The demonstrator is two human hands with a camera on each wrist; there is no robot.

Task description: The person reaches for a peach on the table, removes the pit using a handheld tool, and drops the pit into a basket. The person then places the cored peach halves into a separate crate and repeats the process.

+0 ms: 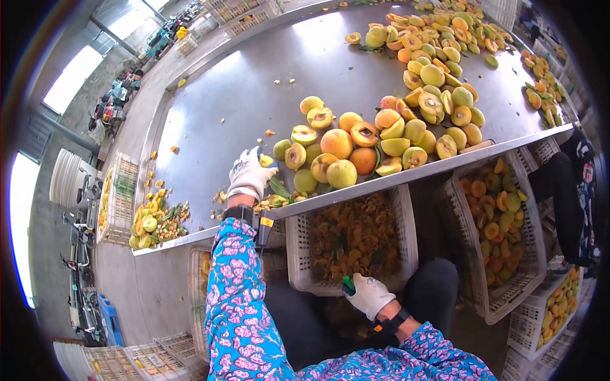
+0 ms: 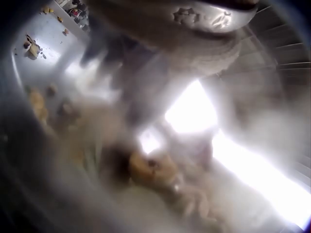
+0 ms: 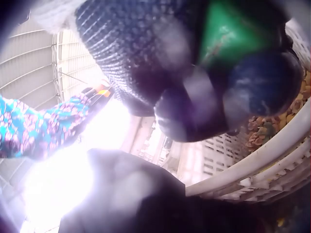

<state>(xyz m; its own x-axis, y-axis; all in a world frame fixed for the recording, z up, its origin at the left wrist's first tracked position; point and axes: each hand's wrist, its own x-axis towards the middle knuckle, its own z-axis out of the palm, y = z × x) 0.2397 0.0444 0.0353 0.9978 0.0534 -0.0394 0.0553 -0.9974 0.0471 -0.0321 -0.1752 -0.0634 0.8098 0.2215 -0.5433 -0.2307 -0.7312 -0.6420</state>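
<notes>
Pinching yellow fruit (image 1: 267, 161), probably soft, slippery, left hand (image 1: 250, 173) should hold its sides lightly. Right hand (image 1: 370, 296), below, grips green handle (image 1: 348, 285).

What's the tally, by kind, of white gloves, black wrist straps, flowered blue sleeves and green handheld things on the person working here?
White gloves: 2
Black wrist straps: 2
Flowered blue sleeves: 2
Green handheld thing: 1
Total: 7

Place: a fruit-processing workshop
Table (image 1: 248, 82): long, metal, rimmed, heaped with whole and halved stone fruit (image 1: 363, 134)
Crates (image 1: 302, 251): perforated plastic, loaded with fruit, below and beside it
Floor (image 1: 136, 279): bare concrete
Windows (image 1: 73, 77): bright, near what look like parked motorcycles (image 1: 113, 114)
</notes>
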